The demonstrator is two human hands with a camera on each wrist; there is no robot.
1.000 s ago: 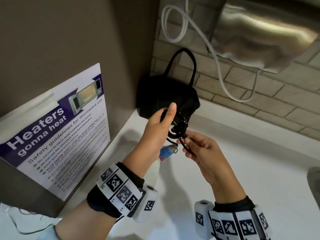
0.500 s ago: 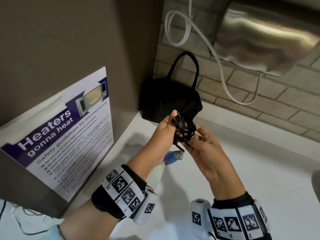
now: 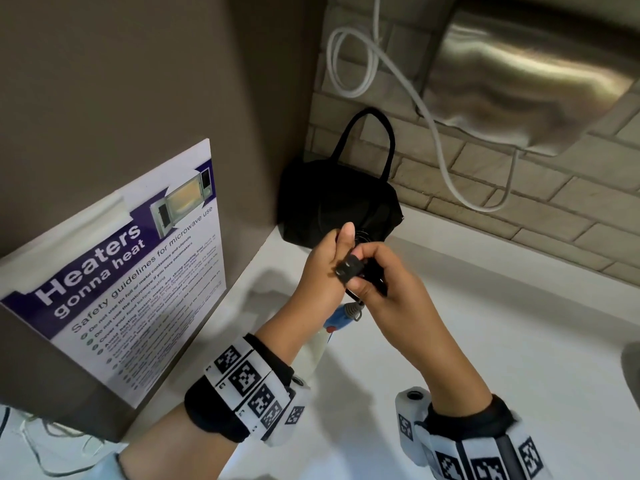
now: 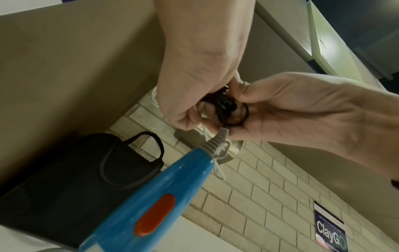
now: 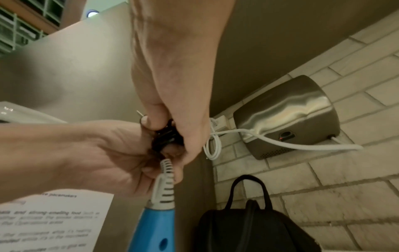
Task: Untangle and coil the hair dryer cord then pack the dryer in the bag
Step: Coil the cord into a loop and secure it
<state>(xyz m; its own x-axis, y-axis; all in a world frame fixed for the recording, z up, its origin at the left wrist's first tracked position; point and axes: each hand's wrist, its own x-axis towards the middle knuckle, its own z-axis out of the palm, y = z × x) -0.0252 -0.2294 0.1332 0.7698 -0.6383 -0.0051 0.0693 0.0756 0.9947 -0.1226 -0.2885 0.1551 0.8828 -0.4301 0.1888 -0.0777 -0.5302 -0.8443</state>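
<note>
Both hands meet above the white counter (image 3: 485,341). My left hand (image 3: 325,268) grips the black coiled cord (image 4: 228,110), thumb pointing up. My right hand (image 3: 377,275) pinches the black plug (image 3: 349,270) against the coil. Below the hands hangs the hair dryer (image 4: 151,201), its handle blue with an orange switch and a grey ribbed strain relief (image 5: 166,184) running up into the coil. Most of the dryer's body is hidden behind my left forearm. The black bag (image 3: 339,202) stands in the corner behind the hands, handles up.
A brown panel with a microwave safety poster (image 3: 131,271) closes off the left. On the brick wall at the right hangs a steel hand dryer (image 3: 526,77) with a white cable (image 3: 433,126) looping beneath it. A sink edge (image 3: 632,368) shows at far right.
The right hand has brought the plug up over the coil and now pinches it against the bundle by the left thumb. Both hands sit closer together.
</note>
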